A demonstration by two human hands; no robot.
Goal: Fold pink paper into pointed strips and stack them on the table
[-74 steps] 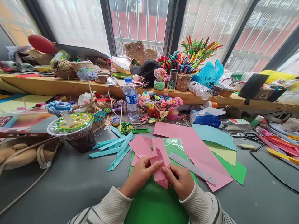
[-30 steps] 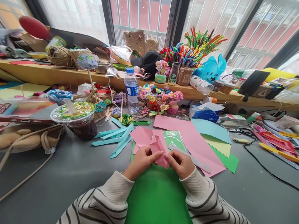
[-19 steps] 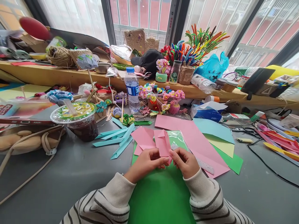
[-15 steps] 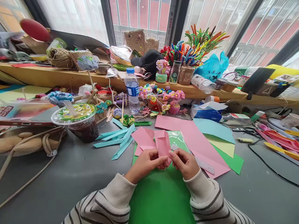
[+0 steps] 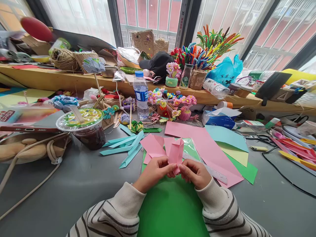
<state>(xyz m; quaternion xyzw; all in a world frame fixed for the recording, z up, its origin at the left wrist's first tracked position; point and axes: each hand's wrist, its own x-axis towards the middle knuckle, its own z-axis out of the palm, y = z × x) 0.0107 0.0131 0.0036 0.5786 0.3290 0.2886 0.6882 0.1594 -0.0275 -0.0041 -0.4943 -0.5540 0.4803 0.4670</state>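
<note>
A folded strip of pink paper (image 5: 175, 152) stands up between my hands, its lower end pinched from both sides. My left hand (image 5: 160, 169) is closed on its left edge, thumb across the front. On the lower right corner, my right hand (image 5: 196, 172) grips with thumb and fingers. Beneath both hands lies a green mat (image 5: 170, 210). More pink paper pieces (image 5: 153, 146) rest just behind the left hand. A clear ruler (image 5: 217, 174) lies by the right hand, on a large pink sheet (image 5: 199, 141). The fingertips behind the paper are hidden.
Folded light-blue paper strips (image 5: 130, 149) lie left of the mat, near a lidded drink cup (image 5: 86, 131). A water bottle (image 5: 141, 95) stands behind them. Blue (image 5: 227, 137) and green sheets (image 5: 244, 169) lie to the right. A cluttered wooden shelf (image 5: 118, 84) runs along the back.
The pink paper has turned slightly and its top now leans to the right. Both hands keep hold of it, almost in the same place.
</note>
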